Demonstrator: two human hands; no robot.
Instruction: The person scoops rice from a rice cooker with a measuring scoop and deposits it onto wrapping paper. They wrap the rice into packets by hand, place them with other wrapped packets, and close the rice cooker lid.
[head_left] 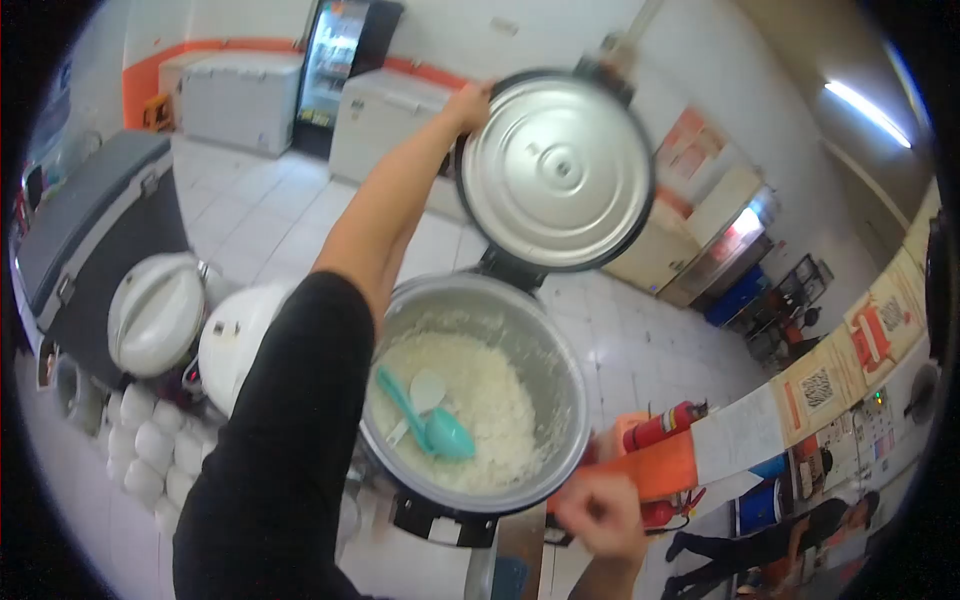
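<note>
My left hand grips the edge of the raised lid of a large rice cooker, with its round silvery inner face toward me. Below it, the cooker's metal pot holds white cooked rice. A teal scoop and a white one lie on the rice at the pot's left side. My right hand, blurred, is at the pot's lower right, apart from the rice. Its fingers look curled, but the blur hides whether they hold anything.
White lidded cookers and stacked white cups or bowls stand on the left beside a dark grey open-lidded box. Red fire extinguishers are on the right. A person in dark clothes is at the lower right.
</note>
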